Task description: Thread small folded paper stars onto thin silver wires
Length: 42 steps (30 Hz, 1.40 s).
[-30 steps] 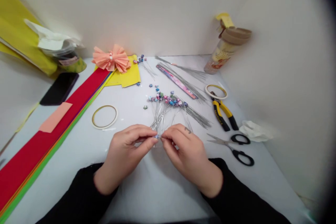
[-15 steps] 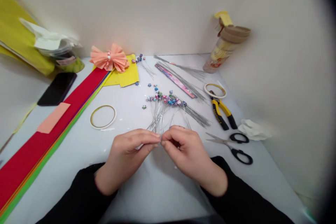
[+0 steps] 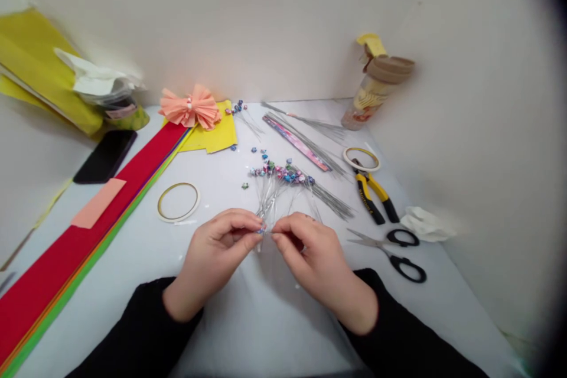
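My left hand (image 3: 219,251) and my right hand (image 3: 312,257) meet at the fingertips over the white table (image 3: 248,307). Both pinch a tiny blue paper star (image 3: 263,228) on a thin wire; the wire itself is hard to make out. Just beyond the fingers lies a bunch of thin wires tipped with small coloured stars (image 3: 283,180). A few loose stars lie near it.
A tape ring (image 3: 178,201) lies left of my hands. Black scissors (image 3: 396,251), yellow pliers (image 3: 374,192) and another tape ring (image 3: 361,159) sit to the right. Coloured paper sheets (image 3: 88,230), a phone (image 3: 106,155), a peach paper flower (image 3: 190,107), loose wires (image 3: 310,130) and a jar (image 3: 376,94) stand further back.
My hands stay together at the star, shifting slightly forward and up. The view has tilted a little.
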### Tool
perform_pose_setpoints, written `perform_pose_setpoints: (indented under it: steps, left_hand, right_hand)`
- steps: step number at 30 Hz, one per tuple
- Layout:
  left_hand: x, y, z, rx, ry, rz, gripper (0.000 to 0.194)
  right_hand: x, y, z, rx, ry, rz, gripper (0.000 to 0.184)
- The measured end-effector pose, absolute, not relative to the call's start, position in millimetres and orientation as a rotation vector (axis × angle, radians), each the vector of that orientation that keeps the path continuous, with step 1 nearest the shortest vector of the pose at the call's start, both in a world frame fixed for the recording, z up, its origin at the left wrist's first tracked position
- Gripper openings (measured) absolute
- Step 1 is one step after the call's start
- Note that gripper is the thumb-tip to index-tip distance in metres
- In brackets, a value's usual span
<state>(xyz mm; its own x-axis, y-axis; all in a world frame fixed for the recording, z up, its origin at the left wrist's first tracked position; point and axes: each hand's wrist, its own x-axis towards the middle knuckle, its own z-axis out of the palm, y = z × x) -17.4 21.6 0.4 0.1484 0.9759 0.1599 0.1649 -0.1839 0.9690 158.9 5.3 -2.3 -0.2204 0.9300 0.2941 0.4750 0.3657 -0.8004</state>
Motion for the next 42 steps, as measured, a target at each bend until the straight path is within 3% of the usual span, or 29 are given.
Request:
perform_pose_setpoints:
  steps: [5, 10, 24, 42]
  left_hand:
    - [-18.9, 19.7, 0.9, 1.361, 1.245, 0.991, 0.020]
    - [-19.0, 18.6, 2.9, 1.374, 1.337, 0.865, 0.015]
    - [-14.6, 15.4, 7.9, 1.808, 1.272, 0.966, 0.012]
    - [-11.3, 15.3, 4.8, 1.607, 1.302, 0.953, 0.010]
  right_hand:
    - [158.0, 6.9, -8.1, -1.233, -1.973, 0.334, 0.013]
    - [155.0, 7.5, -8.5, -1.215, -2.052, 0.088, 0.017]
    - [151.6, -0.4, -2.7, -1.271, -2.069, 0.155, 0.019]
    - [150.6, 0.4, -4.8, -1.250, -2.020, 0.236, 0.020]
